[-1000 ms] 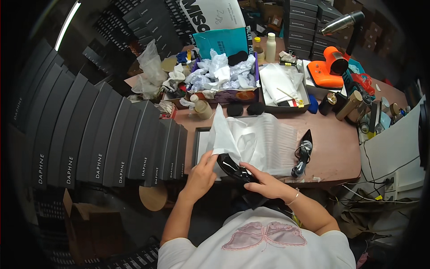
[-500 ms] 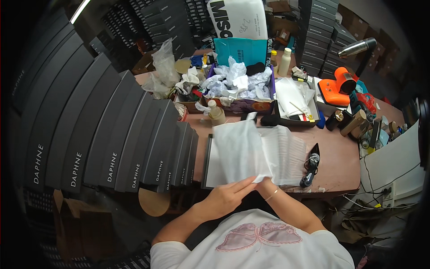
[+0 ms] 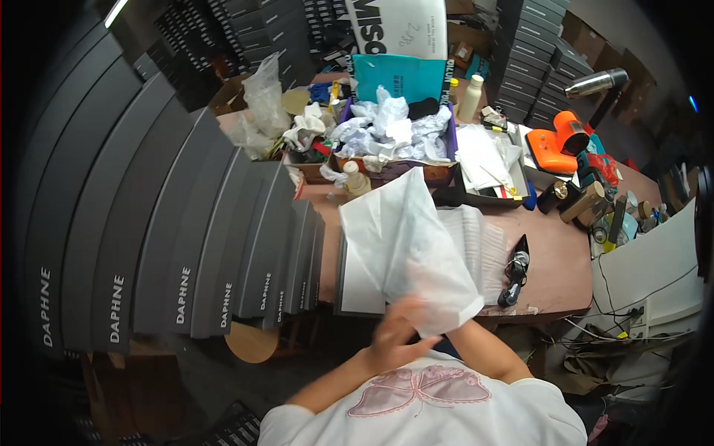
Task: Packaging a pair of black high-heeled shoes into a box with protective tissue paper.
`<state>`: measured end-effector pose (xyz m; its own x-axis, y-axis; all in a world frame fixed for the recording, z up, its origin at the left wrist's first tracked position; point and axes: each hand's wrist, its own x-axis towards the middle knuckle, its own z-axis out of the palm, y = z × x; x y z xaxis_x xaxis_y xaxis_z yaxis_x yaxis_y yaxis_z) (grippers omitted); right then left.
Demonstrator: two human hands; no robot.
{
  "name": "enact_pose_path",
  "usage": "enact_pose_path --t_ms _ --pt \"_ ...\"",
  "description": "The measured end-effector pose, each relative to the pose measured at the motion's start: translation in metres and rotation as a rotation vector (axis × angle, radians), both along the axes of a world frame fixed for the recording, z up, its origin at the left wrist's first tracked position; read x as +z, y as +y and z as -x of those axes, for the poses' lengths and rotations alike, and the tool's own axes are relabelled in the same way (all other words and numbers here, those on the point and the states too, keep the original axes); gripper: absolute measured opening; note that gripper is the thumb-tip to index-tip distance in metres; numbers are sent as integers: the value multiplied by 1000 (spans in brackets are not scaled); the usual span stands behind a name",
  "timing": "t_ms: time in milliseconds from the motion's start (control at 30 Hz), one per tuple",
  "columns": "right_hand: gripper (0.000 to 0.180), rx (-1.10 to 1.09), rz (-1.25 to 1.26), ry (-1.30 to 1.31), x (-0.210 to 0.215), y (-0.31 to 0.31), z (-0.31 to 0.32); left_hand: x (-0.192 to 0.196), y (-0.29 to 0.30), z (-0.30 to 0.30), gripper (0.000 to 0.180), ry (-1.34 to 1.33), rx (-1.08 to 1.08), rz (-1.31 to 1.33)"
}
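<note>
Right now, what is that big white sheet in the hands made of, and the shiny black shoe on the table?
The white sheet looks like thin tissue paper: matte, slightly see-through, creased, and it bends softly where the left hand lifts it. The black shoe looks like glossy patent leather or a plastic look-alike, since light glints off it; the picture cannot settle which. The right hand is hidden behind the paper.

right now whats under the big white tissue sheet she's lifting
Under the white tissue sheet lies a stack of more tissue paper on the table. The left hand shows at its lower edge; the right hand and anything it holds are covered.
</note>
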<state>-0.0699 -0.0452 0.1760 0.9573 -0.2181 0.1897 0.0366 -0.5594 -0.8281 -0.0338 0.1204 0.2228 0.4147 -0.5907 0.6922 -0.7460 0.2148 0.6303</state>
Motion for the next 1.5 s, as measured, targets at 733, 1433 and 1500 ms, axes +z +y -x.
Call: enact_pose_path --t_ms 733,1433,1500 --pt "46 -545 -1362 -276 3 -148 100 -63 -74 -47 69 45 475 -923" --pt "96 -830 268 689 -103 -206 113 -81 -61 -65 20 444 128 -620" --pt "95 -880 74 611 -139 -216 132 -103 -57 -68 19 340 229 -733"
